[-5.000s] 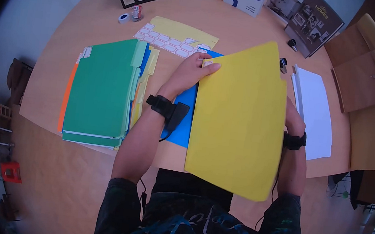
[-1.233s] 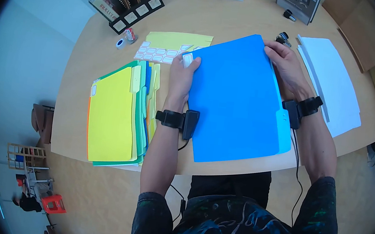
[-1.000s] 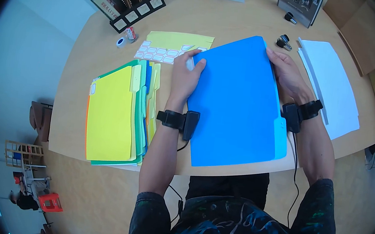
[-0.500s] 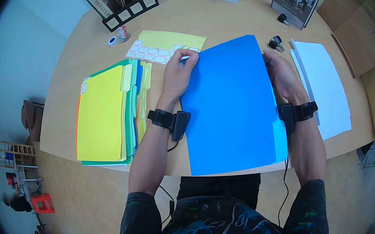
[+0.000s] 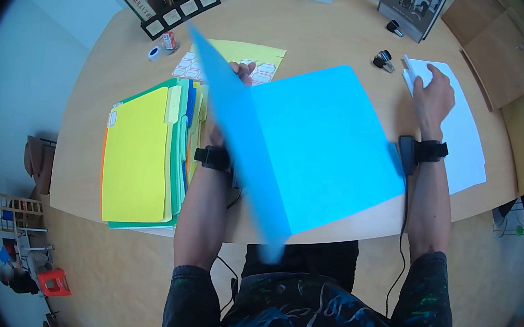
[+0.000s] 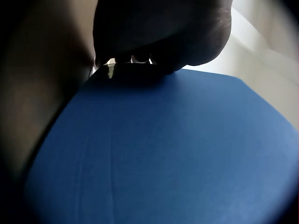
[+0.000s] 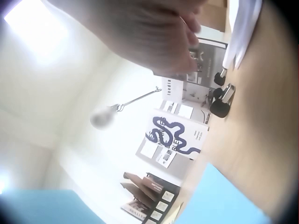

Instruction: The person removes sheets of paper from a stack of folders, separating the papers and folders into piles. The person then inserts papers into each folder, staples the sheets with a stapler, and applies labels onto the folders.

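Observation:
A blue folder [image 5: 322, 151] stands spread open, its cover raised and tilted to the left, blurred. Behind that cover my left hand [image 5: 244, 72] is mostly hidden, a few fingers showing at the folder's top edge; the left wrist view has the hand [image 6: 163, 32] gripping the edge of the blue sheet [image 6: 177, 140]. My right hand [image 5: 435, 100] is over the white paper stack [image 5: 467, 143], fingers loosely bent; whether they touch the paper I cannot tell. Labelled folders with a yellow one [image 5: 139, 155] on top lie at the left.
Label sheets [image 5: 263, 73] lie on yellow paper behind the folder. A tape roll [image 5: 154, 53] and small red box [image 5: 169, 41] are near the black book rack [image 5: 181, 12]. Black clips [image 5: 383, 61] lie beyond the folder, below a standing grey book [image 5: 412, 9].
The blue folder has gone from closed to open, its cover swung up and left. My right hand has left the folder's right edge and moved over to the white paper.

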### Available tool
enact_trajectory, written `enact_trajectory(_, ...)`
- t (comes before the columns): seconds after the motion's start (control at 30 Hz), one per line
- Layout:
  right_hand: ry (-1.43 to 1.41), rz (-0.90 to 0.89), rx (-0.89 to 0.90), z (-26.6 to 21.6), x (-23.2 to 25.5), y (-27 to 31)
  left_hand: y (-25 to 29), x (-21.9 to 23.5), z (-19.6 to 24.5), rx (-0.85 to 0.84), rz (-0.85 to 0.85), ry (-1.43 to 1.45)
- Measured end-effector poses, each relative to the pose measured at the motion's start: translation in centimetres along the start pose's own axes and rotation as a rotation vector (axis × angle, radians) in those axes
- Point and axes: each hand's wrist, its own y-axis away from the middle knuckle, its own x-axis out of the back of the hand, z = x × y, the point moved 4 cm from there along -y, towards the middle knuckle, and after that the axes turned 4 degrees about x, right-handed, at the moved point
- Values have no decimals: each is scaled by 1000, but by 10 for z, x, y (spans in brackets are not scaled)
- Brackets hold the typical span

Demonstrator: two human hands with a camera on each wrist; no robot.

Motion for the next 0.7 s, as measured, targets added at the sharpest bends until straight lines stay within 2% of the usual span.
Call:
enact_trajectory(0.03,141,-27,-30,7,0,-1,0,2,1,19,-40,127)
enact_trajectory(0.07,220,-65,-63,11,-2,0,-3,4,1,15,-38,130)
enact_trajectory(0.1,219,-66,-56,15,-2,-1,-6,11,-3,75,86,123)
enact_trajectory(0.13,183,-192,-114,17,-1,-1,-5,13,-5,135,210,117)
enact_trajectory(0.17,146,-316,-171,20,-3,-1,-3,14,-8,130,214,121)
enact_trajectory(0.2,147,-317,-163,24,-6,-2,-1,12,-10,116,133,216)
enact_trajectory(0.23,119,-269,-174,25,-6,-2,1,7,-11,102,51,311)
enact_trajectory(0.3,92,-222,-174,26,-5,-4,2,4,-10,106,85,293)
enact_trajectory(0.37,1,-14,-240,7,20,-6,0,11,-13,101,125,282)
enact_trajectory(0.4,-98,61,-183,-1,26,-8,0,12,-14,101,131,303)
enact_trajectory(0.43,-98,59,-166,-7,28,-8,1,11,-13,100,137,324)
enact_trajectory(0.5,-504,146,81,-27,37,-7,2,8,-8,134,131,357)
enact_trajectory(0.53,-659,76,97,-40,43,-5,3,6,-7,181,120,380)
enact_trajectory(0.57,-660,72,109,-49,49,-3,3,9,-2,172,123,387)
enact_trajectory(0.63,-878,-262,238,-71,48,6,7,12,-5,154,139,400)
enact_trajectory(0.67,-1004,-357,256,-80,47,13,8,14,-4,146,149,406)
enact_trajectory(0.7,-1067,-511,352,-87,45,19,10,15,-5,139,158,411)
